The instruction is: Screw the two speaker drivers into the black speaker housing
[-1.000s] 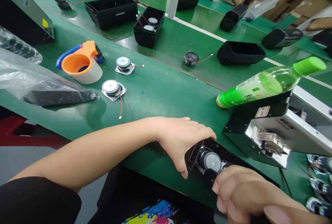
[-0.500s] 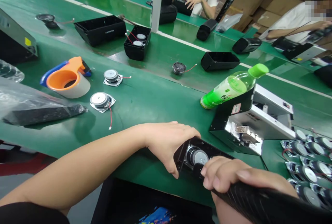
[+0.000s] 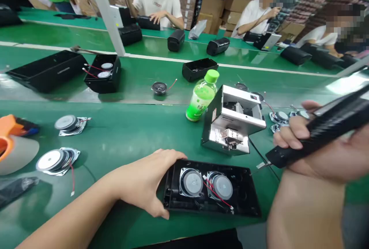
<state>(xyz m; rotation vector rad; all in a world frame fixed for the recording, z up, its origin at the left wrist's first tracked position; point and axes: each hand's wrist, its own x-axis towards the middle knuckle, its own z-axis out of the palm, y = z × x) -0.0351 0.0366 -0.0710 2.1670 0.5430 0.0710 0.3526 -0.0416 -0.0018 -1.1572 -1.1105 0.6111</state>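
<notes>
My left hand (image 3: 145,181) grips the left end of a black speaker housing (image 3: 245,195) that lies flat at the near edge of the green bench. Two round speaker drivers (image 3: 191,182) sit side by side inside it, with red wires running toward its right corner. My right hand (image 3: 323,156) is raised to the right of the housing and is closed around a long black grille panel (image 3: 323,129), held tilted in the air above the bench.
A green drink bottle (image 3: 201,97) leans on a metal box device (image 3: 233,124) behind the housing. Loose speaker drivers (image 3: 57,159) and an orange tape dispenser (image 3: 11,141) lie at left. Black housings (image 3: 102,74) ride the conveyor; several people work across it.
The view has tilted up and shifted. My right hand has lifted away from the housing and now holds the black grille panel up at right. My left hand stays on the housing.
</notes>
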